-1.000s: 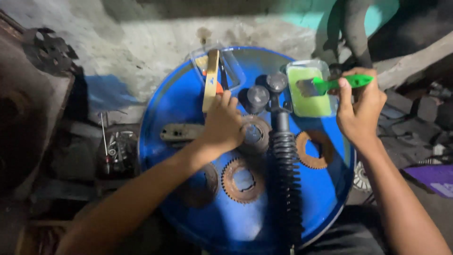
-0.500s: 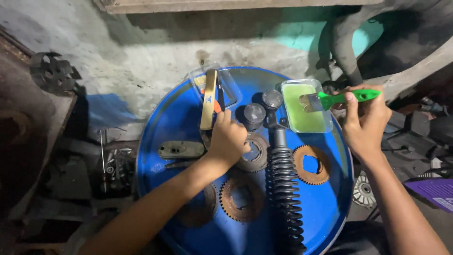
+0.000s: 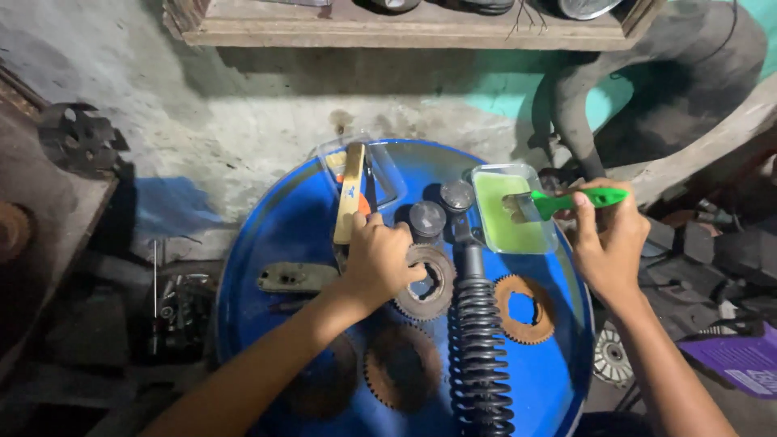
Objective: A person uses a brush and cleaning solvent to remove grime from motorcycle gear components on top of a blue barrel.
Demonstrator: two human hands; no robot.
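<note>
My left hand (image 3: 379, 260) lies curled over a toothed friction disc (image 3: 427, 282) on the blue drum top (image 3: 275, 235), fingers pressing its rim. My right hand (image 3: 609, 241) pinches a green-handled brush (image 3: 566, 201), its bristles dipped into the clear tray of green liquid (image 3: 506, 212). A black coil shock absorber (image 3: 480, 340) lies between my hands, with a brown disc (image 3: 525, 308) just beside it.

Blue drum top (image 3: 279, 243): toothed discs (image 3: 524, 308), shock absorber (image 3: 479, 340), green-liquid tray (image 3: 510, 212).
</note>
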